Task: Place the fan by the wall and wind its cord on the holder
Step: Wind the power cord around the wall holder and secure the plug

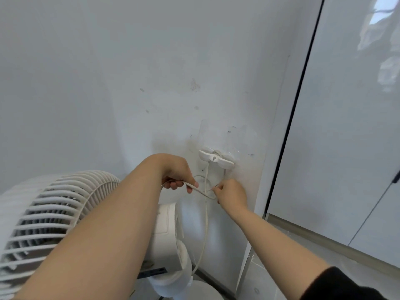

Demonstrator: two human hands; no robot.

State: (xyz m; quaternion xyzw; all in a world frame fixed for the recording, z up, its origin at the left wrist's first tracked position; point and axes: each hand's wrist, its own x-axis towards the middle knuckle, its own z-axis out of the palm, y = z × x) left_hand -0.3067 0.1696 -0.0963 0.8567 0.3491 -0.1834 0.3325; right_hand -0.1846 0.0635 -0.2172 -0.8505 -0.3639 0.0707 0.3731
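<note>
Our left hand (177,176) is curled round the cord (206,215), with the thumb pressing the strand against the fingers. Our right hand (231,193) pinches the same cord at its fingertips, just to the right. A short slack span sags between the two grips.

The holder (216,158) is fixed to the wall (108,83) just above the gap between the hands. Its long axis runs left to right and dips slightly toward the right. The right hand sits nearer, just under the right wing. One strand hangs from the holder's centre and drops straight down toward the fan's base.

The fan (54,213) stands by the wall at the near left. Its grille faces us and its rear housing is just beside the wall below the hands. We judge the placing step complete and the winding step in hand, with few turns on the holder.

The next turn calls for lifting the slack span up and over one wing, along the holder's long axis.

Clearances:
- Above and left of the holder: bare wall, open room.
- Right of the holder: the wall ends at a corner, and the glossy panel (346,148) begins with its dark edge. Room there is tighter.
- Below: the left forearm crosses over the fan housing. Keep the forearm clear of the housing.
</note>
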